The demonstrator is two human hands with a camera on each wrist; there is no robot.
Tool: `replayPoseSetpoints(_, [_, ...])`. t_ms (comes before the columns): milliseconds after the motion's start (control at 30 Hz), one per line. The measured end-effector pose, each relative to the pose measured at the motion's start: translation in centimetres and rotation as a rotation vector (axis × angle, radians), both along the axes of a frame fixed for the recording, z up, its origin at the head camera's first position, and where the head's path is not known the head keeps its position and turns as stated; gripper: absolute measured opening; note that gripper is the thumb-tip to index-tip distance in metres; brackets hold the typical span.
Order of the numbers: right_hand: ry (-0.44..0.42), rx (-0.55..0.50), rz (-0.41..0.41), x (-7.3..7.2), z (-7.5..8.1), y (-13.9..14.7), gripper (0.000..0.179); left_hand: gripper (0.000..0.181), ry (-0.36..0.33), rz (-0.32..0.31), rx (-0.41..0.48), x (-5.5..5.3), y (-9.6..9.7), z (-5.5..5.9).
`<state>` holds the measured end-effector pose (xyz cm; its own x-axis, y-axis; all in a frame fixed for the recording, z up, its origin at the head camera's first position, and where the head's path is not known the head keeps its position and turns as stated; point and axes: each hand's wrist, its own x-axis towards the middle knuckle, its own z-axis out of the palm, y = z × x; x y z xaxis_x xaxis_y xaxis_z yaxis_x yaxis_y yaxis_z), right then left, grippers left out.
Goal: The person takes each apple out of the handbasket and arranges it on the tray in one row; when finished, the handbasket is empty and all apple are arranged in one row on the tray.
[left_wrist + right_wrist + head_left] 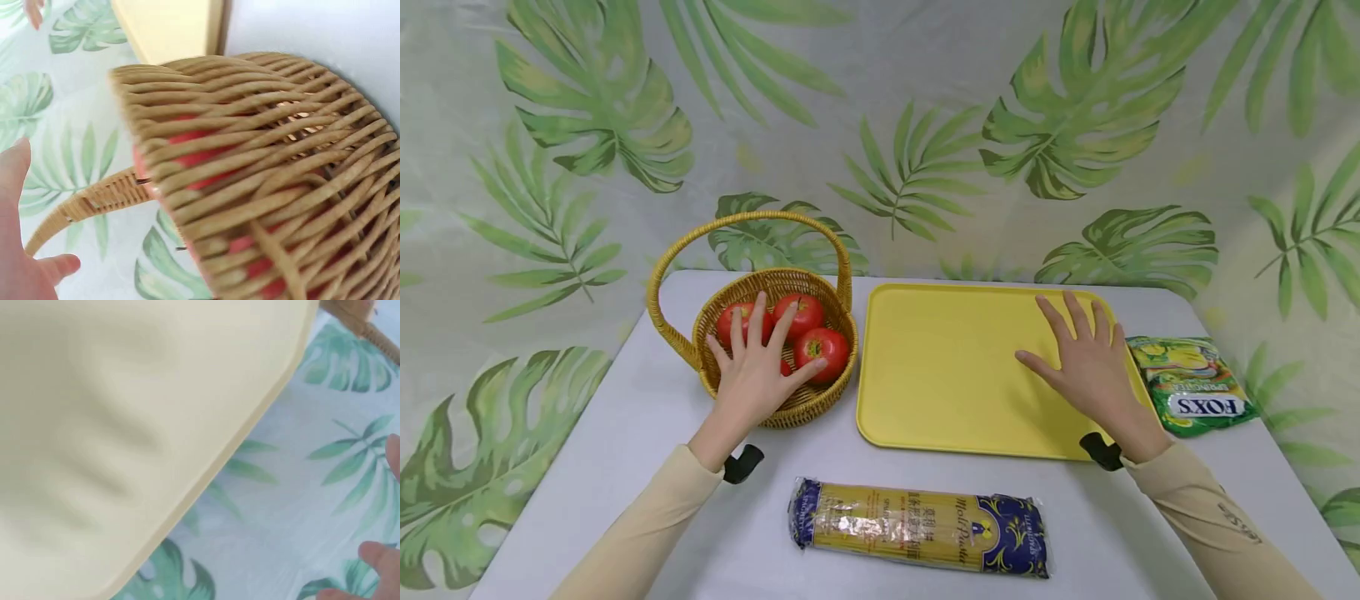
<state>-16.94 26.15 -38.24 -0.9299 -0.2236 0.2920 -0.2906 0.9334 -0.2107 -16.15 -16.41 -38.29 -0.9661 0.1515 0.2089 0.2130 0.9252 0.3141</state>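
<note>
My left hand (748,375) is spread over a wicker basket (805,411) that holds several red apples (822,354). In the left wrist view the woven side of the basket (269,162) fills the middle, and the thumb and one finger show at the left edge. Over the right part of a yellow tray (943,367) hovers my right hand (1090,371), its fingers straight and apart, holding nothing. Its shadow falls on the tray (206,375) in the right wrist view, where a few fingertips (375,553) appear at the right edge.
A pack of spaghetti (917,529) lies at the front of the white table (730,533). Right of the tray is a green FOX'S bag (1191,387). The basket's tall handle (748,215) arches upward. A leaf-patterned cloth (917,167) hangs behind the table.
</note>
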Motion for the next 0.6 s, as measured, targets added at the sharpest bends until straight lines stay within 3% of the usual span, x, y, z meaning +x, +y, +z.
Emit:
replayPoseSetpoints(133, [0.078, -0.073, 0.129, -0.4, 0.7, -1.9, 0.081, 0.086, 0.018, -0.012, 0.091, 1.1, -0.7, 0.8])
replayPoseSetpoints(233, [0.086, -0.157, 0.243, -0.8, 1.2, -3.6, 0.079, 0.081, 0.057, -0.029, 0.197, 2.0, -1.5, 1.3])
replayPoseSetpoints(400, [0.014, -0.275, 0.391, -1.4, 1.9, -7.2, 0.077, 0.073, 0.098, -0.043, 0.417, 3.4, -3.3, 1.5])
replayPoseSetpoints(600, [-0.109, -0.407, 0.551, -2.2, 2.2, -11.8, 0.073, 0.067, 0.144, -0.002, 0.618, 5.1, -5.6, 0.7])
